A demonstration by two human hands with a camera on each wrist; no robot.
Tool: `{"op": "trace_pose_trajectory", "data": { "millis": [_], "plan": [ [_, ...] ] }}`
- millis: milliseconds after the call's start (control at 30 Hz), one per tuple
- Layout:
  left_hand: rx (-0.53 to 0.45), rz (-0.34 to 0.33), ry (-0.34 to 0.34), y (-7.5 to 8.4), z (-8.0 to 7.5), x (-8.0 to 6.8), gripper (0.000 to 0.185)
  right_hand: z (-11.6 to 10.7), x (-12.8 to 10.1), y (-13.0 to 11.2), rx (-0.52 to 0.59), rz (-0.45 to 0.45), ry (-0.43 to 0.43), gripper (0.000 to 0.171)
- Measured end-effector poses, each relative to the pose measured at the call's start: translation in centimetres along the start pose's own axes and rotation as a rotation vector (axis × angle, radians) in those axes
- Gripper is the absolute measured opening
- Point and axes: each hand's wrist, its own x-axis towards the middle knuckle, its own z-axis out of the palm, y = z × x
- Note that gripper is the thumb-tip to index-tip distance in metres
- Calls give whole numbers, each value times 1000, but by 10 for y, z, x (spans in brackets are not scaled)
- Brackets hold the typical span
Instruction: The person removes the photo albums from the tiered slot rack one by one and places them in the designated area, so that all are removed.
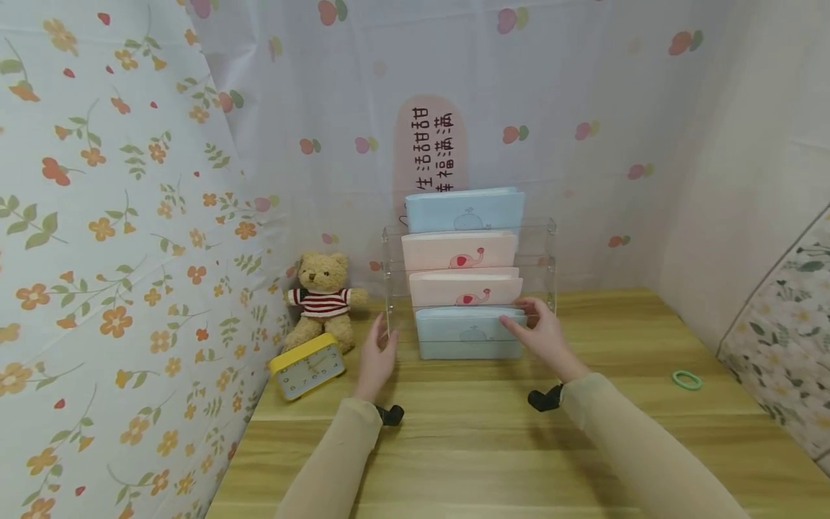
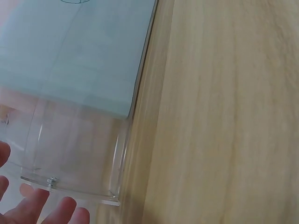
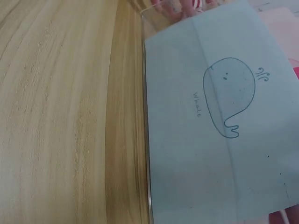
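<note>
I've got a clear rack point(image 1: 537, 282) upright on the counter point(image 1: 467, 432), stepped in tiers, small metal fasteners at the corners. Four booklets standing in it, one per tier, wide side facing me. Back, highest: blue booklet point(image 1: 431, 213), whale drawing. Below it: upper pink booklet point(image 1: 424, 252) and lower pink booklet point(image 1: 434, 290), each with a red elephant. Front: pale-blue booklet point(image 1: 447, 331), outlined whale plus "Whale" lettering, bottom behind the clear panel. Might be folders; I can't tell through the plastic.
</note>
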Motion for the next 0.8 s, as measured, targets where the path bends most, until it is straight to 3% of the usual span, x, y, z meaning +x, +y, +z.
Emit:
{"op": "trace_pose_trajectory", "data": {
  "millis": [100,333,800],
  "plan": [
    [-19,-1,5,-4,4,-1,59,2,1,2,35,-33,29,57],
    [-25,-10,21,-17,11,0,55,7,6,4,-5,-82,48,50],
    [-36,-51,33,-24,7,-5,54,18,12,2,-19,-40,32,45]
  ]
}}
